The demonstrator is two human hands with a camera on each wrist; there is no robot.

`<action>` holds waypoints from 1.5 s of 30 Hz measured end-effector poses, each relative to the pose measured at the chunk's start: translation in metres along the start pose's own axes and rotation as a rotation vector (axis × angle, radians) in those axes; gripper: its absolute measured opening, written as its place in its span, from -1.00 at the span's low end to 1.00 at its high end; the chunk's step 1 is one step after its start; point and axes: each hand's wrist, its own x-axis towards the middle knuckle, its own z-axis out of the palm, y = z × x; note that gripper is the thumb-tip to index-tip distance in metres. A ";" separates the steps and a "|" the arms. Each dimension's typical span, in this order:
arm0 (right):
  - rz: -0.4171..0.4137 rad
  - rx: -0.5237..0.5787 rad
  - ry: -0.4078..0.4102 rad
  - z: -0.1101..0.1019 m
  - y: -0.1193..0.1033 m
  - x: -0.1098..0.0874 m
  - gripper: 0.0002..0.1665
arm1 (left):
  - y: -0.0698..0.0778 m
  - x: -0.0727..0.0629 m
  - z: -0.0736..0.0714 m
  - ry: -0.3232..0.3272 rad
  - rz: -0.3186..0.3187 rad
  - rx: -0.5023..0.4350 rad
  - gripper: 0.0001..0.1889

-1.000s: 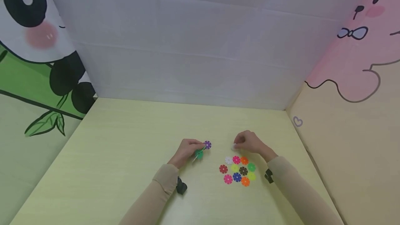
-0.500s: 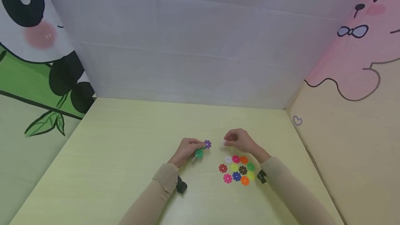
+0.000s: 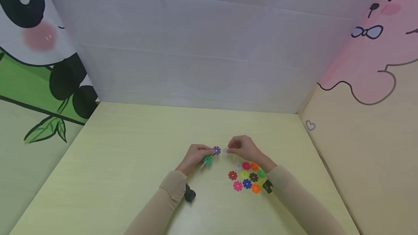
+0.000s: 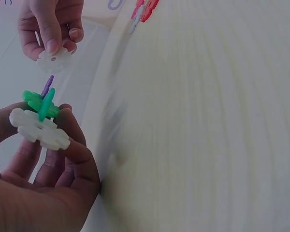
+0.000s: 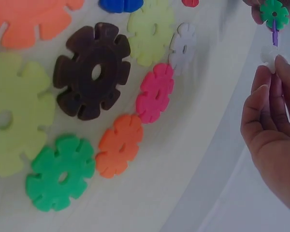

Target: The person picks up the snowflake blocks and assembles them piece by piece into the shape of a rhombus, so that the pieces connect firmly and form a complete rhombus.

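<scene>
While a creased white back wall (image 3: pixel 196 53) fills the far side, a pale yellow tabletop (image 3: pixel 137 148) spreads out beneath it. A left panel (image 3: pixel 19 79) bears a black, white and green cartoon with leaves; a right panel (image 3: pixel 365 64) shows a pink animal with a bow tie. Two beige arms, the left sleeve (image 3: pixel 160 206) and the right sleeve (image 3: pixel 303 200), reach in over the table, each with a small dark block, the left block (image 3: pixel 189 193) and the right block (image 3: pixel 267 186), at its wrist.

The left hand (image 3: pixel 196 158) is clamped, thumb against fingers, on a joined piece made of notched discs: a purple disc (image 3: pixel 217 151), a teal disc (image 3: pixel 207 160), a green disc (image 4: pixel 36 102) and a white disc (image 4: pixel 36 128). Facing it, the right hand (image 3: pixel 245 148) pinches a loose white disc (image 4: pixel 54 60) between thumb and fingertips; this disc is near the purple one, a narrow gap showing in the left wrist view.

Nearer the person, to the right of the joined piece, a flat cluster of discs (image 3: pixel 253 177) lies on the table, in pink, orange, red, yellow, blue, brown, green and white. Smallest of all, a purple heart outline (image 3: pixel 310 125) marks the right panel.
</scene>
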 end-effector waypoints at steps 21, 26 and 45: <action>-0.022 0.012 0.017 0.010 -0.006 0.000 -0.91 | -0.002 0.003 -0.002 -0.008 0.021 0.002 -0.78; -0.053 0.011 0.017 0.012 -0.005 0.000 -0.93 | 0.000 0.002 -0.002 -0.005 0.019 0.017 -0.76; -0.042 0.033 0.138 0.027 -0.009 -0.005 -0.94 | -0.005 0.005 -0.003 0.026 0.002 0.055 -0.81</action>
